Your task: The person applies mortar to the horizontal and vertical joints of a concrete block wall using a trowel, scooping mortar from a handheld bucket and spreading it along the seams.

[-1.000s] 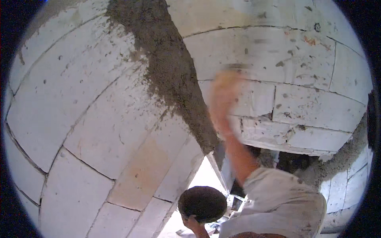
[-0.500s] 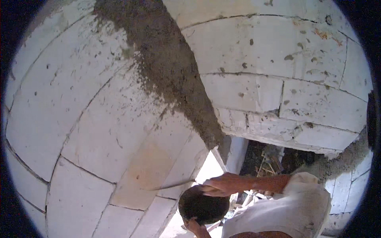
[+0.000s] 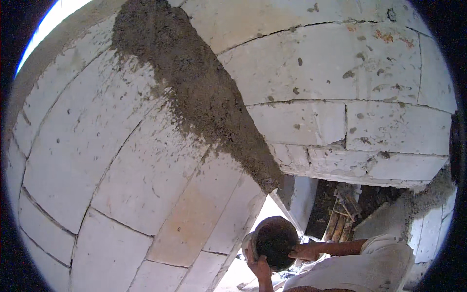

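Low in the head view, a round dark bucket (image 3: 276, 243) is tipped so that its mouth faces me, with dark wet mortar inside. My left hand (image 3: 260, 266) is closed on the bucket's near left rim, its thumb over the edge. At the right rim my right hand (image 3: 304, 251) is closed around the trowel, whose blade is hidden, apparently in the bucket. Above them, a band of fresh grey mortar (image 3: 194, 92) runs along the corner between two white block walls, rough and splattered on its left side.
The left block wall (image 3: 121, 180) and the right block wall (image 3: 311, 63) meet at the mortared corner. Under the right wall's lower edge is a dark opening with wooden poles (image 3: 336, 226). A bright gap (image 3: 265, 211) lies beside the bucket. Rough mortar (image 3: 425, 199) covers another corner at far right.
My right hand has come back from the bucket's upper edge to its right rim, and the thin trowel blade has gone from sight. The bucket sits higher and further right in view.
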The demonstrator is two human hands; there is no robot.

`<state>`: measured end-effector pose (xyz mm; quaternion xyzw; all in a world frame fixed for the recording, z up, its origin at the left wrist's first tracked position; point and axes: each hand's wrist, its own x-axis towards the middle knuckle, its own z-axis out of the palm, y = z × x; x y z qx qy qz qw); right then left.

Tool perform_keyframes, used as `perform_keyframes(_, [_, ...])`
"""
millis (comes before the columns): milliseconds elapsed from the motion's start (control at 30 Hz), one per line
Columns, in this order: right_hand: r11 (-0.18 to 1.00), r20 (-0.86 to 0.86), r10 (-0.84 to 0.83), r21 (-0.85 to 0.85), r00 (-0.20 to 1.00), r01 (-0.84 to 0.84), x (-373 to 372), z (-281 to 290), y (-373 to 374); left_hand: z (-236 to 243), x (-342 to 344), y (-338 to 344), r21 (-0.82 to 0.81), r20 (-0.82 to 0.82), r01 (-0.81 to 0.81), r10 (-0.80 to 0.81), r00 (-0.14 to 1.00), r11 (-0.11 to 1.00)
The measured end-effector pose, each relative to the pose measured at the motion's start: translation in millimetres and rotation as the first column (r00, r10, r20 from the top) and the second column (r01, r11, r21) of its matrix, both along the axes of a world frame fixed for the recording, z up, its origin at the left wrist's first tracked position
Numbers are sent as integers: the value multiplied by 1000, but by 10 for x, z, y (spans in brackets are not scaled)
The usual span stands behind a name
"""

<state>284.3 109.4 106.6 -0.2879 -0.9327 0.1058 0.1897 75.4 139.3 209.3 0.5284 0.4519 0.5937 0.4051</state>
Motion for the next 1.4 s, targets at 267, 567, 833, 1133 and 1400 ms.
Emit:
perform_keyframes(267, [-356,-262,-382,-843,886,-403,-110,234,104,96,-50,8,-162,280,79,-31,960,984])
perform_keyframes(567, [-265,-166,-647,-866,744,-424,167,957,-4,289,-74,100,-290,514,31,128,848,957])
perform_keyframes(833, [-65,-525,-803,-395,283,-916,286,1751,-108,-35,-116,213,-252,686,92,111,720,963])
perform_keyframes(1133, [619,-999,-25,-45,-38,784,1012,4323,486,178,-225,-86,-363,534,-46,248,808,930])
perform_keyframes(1400, [477,-903,371,-14,-216,879,929,4895,1722,72,-263,-257,-346,515,-112,289,807,931])
